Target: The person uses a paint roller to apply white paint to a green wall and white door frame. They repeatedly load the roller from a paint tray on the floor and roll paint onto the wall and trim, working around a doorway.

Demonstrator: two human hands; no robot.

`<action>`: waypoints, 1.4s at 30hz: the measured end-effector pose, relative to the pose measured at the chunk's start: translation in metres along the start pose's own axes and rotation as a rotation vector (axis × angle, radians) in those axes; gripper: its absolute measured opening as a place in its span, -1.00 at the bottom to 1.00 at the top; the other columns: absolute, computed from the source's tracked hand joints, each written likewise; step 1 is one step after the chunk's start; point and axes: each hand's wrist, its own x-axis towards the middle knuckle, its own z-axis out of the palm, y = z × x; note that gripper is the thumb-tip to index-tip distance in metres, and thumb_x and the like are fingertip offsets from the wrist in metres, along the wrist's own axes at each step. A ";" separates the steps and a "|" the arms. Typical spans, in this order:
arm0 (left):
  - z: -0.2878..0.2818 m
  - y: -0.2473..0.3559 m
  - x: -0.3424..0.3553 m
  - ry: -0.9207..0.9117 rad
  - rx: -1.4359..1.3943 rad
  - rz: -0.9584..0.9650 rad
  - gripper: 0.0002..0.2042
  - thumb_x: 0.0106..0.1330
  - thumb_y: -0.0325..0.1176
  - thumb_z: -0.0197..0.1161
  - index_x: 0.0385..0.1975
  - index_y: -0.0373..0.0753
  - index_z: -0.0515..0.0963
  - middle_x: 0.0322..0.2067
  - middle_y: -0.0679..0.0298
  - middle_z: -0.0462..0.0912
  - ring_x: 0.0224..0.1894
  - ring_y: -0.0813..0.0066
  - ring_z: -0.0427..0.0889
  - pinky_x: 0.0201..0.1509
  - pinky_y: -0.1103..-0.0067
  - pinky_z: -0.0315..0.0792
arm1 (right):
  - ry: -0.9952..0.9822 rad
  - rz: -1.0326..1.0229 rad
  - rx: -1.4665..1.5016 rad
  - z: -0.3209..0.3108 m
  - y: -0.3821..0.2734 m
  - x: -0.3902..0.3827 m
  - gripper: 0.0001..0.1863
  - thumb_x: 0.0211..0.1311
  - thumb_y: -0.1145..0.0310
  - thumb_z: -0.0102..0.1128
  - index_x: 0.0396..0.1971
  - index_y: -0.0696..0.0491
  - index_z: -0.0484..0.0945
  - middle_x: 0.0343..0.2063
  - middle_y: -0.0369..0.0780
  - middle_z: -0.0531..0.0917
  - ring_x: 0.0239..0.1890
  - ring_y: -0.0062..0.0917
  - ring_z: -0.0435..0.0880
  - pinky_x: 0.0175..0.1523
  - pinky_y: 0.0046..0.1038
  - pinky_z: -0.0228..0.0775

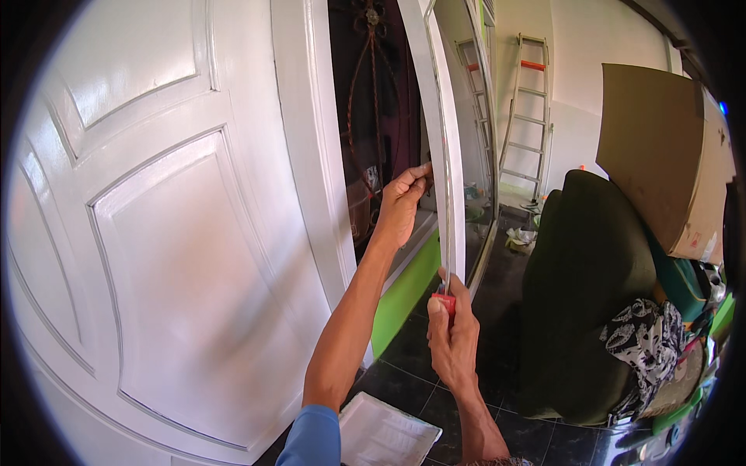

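Observation:
A narrow white window or door sash, seen almost edge-on, stands swung out in front of me. My left hand reaches to its inner side with curled fingers. The fingertips meet the sash by its edge, and what they grip there is hidden. Lower down, my right hand is closed around a small red-handled tool. The thumb lies along the red part, and the tool's upper end touches or nearly touches the sash's bottom edge; its kind is not clear.
A white panelled door fills the left side. Below my arms, a white paint tray lies on dark floor tiles. Right of me stand a dark green upholstered piece, a large cardboard box and patterned cloth. A ladder leans at the back wall.

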 end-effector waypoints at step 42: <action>-0.020 -0.078 -0.092 -0.057 -0.191 -0.004 -0.40 0.30 -0.71 -0.08 0.40 -0.32 0.13 0.31 0.07 0.35 0.29 0.33 0.38 0.46 0.43 0.15 | 0.063 0.153 -0.172 0.011 0.199 -0.217 -0.55 0.40 0.42 0.08 0.24 0.20 0.35 -0.28 -0.01 0.57 -0.33 -0.33 0.61 -0.17 -0.32 0.49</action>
